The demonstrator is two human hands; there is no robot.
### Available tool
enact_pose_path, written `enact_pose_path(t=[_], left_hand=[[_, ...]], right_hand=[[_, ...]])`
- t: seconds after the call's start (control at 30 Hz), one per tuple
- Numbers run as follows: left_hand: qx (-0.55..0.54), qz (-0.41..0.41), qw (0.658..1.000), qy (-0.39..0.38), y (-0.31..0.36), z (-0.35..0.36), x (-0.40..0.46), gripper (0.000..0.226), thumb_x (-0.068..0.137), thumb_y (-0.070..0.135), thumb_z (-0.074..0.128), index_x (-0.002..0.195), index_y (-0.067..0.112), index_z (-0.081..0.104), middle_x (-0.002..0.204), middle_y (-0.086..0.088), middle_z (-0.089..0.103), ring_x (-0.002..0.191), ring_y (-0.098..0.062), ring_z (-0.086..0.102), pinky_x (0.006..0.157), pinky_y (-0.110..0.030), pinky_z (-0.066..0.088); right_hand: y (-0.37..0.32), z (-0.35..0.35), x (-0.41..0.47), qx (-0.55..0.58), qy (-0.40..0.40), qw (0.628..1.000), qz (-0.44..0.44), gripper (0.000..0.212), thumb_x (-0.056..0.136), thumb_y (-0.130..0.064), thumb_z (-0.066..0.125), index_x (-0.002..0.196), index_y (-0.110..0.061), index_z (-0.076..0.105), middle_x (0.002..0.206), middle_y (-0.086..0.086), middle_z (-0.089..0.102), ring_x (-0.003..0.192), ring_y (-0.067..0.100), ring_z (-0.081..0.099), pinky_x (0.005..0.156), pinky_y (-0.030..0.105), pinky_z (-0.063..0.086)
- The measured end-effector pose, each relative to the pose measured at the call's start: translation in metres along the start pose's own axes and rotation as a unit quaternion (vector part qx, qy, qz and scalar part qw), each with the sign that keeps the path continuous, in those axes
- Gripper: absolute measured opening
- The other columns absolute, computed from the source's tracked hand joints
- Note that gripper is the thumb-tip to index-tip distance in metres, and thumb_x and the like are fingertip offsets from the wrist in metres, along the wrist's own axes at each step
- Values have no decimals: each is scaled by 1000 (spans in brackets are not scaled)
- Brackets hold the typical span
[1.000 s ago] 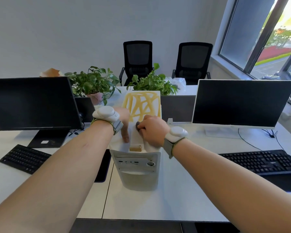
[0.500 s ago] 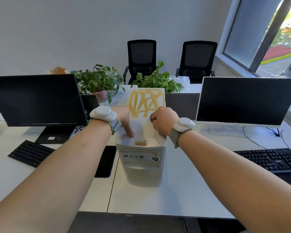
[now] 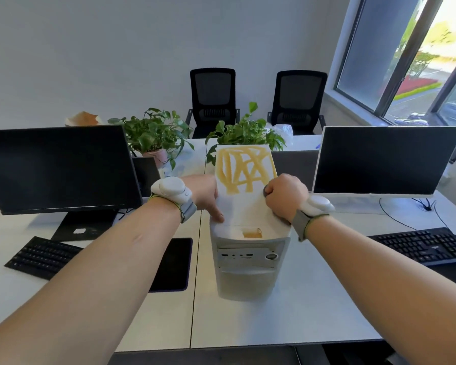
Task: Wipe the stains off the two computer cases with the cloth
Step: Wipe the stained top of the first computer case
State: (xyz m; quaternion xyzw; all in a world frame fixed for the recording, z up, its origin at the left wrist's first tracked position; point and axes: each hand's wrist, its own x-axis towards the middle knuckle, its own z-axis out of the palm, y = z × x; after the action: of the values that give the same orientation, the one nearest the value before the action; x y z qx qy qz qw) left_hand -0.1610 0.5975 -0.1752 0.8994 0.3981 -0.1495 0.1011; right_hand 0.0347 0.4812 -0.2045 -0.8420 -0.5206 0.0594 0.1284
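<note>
My white computer case [image 3: 248, 270] stands upright on the bench [image 3: 287, 320], yellow stains [image 3: 244, 171] scrawled across its top. My right hand [image 3: 284, 197] clenches a dark cloth [image 3: 267, 191] at the right edge; my left hand [image 3: 204, 194] rests relaxed, steadying the left side

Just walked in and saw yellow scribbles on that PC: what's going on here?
A person is cleaning a white computer case standing on the desk. The left hand steadies its top edge; the right hand grips something dark, seemingly the cloth. The yellow stains on top remain largely unwiped.
</note>
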Motion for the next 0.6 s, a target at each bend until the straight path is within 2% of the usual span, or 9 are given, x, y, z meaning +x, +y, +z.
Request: enact_pose_path(t=[0.07, 0.1, 0.23, 0.37, 0.47, 0.53, 0.6], left_hand=[[43, 2, 998, 53, -3, 2, 2, 68, 57, 78, 82, 79, 14, 73, 80, -2, 70, 78, -20, 59, 61, -31, 31], [57, 10, 996, 71, -4, 2, 3, 72, 53, 82, 80, 77, 15, 71, 80, 0, 69, 82, -21, 59, 62, -33, 31], [39, 36, 997, 51, -9, 3, 10, 80, 55, 78, 84, 103, 16, 70, 102, -1, 69, 94, -25, 64, 83, -38, 53], [31, 52, 997, 43, -9, 3, 15, 84, 56, 73, 87, 109, 10, 68, 107, -7, 71, 97, -29, 66, 86, -40, 55], [25, 60, 997, 41, -10, 4, 15, 91, 60, 70, 87, 123, 12, 59, 119, -6, 65, 105, -29, 61, 93, -43, 54], [34, 58, 997, 37, -10, 4, 14, 86, 59, 73, 86, 116, 13, 60, 112, -6, 65, 99, -27, 61, 91, -43, 55], [41, 51, 997, 27, -11, 6, 15, 82, 58, 76, 84, 106, 13, 64, 102, -7, 67, 92, -27, 62, 86, -42, 57]], right_hand=[[-17, 4, 6, -14, 1, 1000, -1, 26, 88, -17, 52, 95, -24, 77, 104, -2, 55, 84, 24, 59, 66, 28, 45], [-23, 7, 9, -12, -1, 1000, -6, 27, 89, -17, 52, 98, -26, 76, 106, -2, 54, 87, 25, 58, 67, 28, 44], [-20, 8, 3, 46, -12, 998, -40, 27, 92, -21, 56, 101, -32, 78, 105, -6, 56, 99, 26, 60, 81, 34, 53], [0, 6, -22, 109, -21, 990, -84, 19, 96, -27, 63, 102, -26, 81, 99, -7, 63, 95, 21, 61, 89, 36, 53], [-4, 10, -17, 80, 29, 996, -29, 24, 94, -20, 59, 105, -28, 79, 107, -4, 60, 95, 24, 59, 83, 34, 52], [-17, 13, -7, 42, 47, 998, 23, 26, 90, -16, 55, 99, -27, 77, 111, -1, 57, 90, 27, 58, 74, 31, 47], [-30, 16, -1, -5, 38, 999, 35, 23, 87, -15, 52, 96, -20, 73, 110, 3, 54, 83, 28, 55, 70, 30, 44]])
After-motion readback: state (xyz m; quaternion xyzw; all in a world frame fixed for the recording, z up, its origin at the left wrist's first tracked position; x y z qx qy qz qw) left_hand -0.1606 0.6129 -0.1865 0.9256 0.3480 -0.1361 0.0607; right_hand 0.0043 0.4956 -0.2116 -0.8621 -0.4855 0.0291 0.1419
